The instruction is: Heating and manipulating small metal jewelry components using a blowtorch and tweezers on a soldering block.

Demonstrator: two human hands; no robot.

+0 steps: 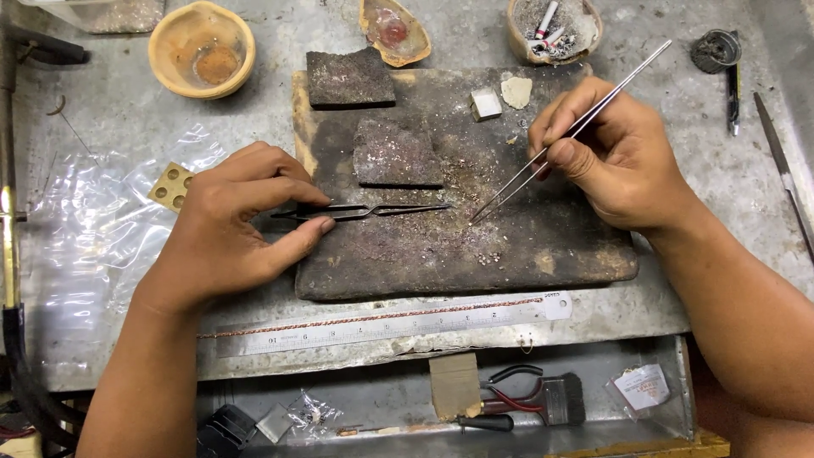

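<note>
Silver tweezers [560, 144] are being pinched in the right hand [615, 157], tips probing grains on the soldering block [509, 246], while the left hand [233, 225] fingers are gripping black tweezers [373, 210] at nine o'clock, likely demanding steady picking.

Hidden and cut-off parts at the bench

The left hand [229, 229] covers the rear end of the black metal tweezers [373, 209]. What the thin silver tweezers [560, 144] touch at their tip is too small to tell. The grey flat file [784, 174] is cut by the right edge.
</note>
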